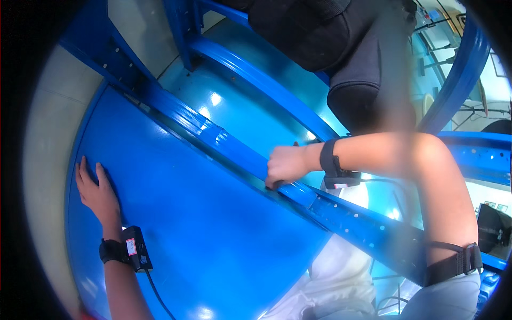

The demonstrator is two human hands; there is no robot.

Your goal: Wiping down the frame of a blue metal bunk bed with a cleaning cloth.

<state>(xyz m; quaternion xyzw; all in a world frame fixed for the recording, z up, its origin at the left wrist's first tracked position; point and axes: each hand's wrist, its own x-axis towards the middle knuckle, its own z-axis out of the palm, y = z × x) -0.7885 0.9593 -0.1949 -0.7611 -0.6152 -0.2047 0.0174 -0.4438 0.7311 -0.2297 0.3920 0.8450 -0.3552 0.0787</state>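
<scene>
A wide blue metal shelf panel spreads before me. My left hand lies on its top near the far left edge, fingers apart and holding nothing. A blue metal rack beam runs diagonally along the panel's right side, with a narrow dark gap between the two. Around this beam, close to the panel's edge, the fingers of my right hand are curled; the fingertips are partly hidden. Each wrist wears a black strap with a small cabled box, the left one being a black sensor box.
A perforated blue upright stands at the upper left. Beyond the beam are a glossy blue surface and a second blue rail. Dark padded fabric bulges in at the top. A blurred vertical strip crosses my right arm.
</scene>
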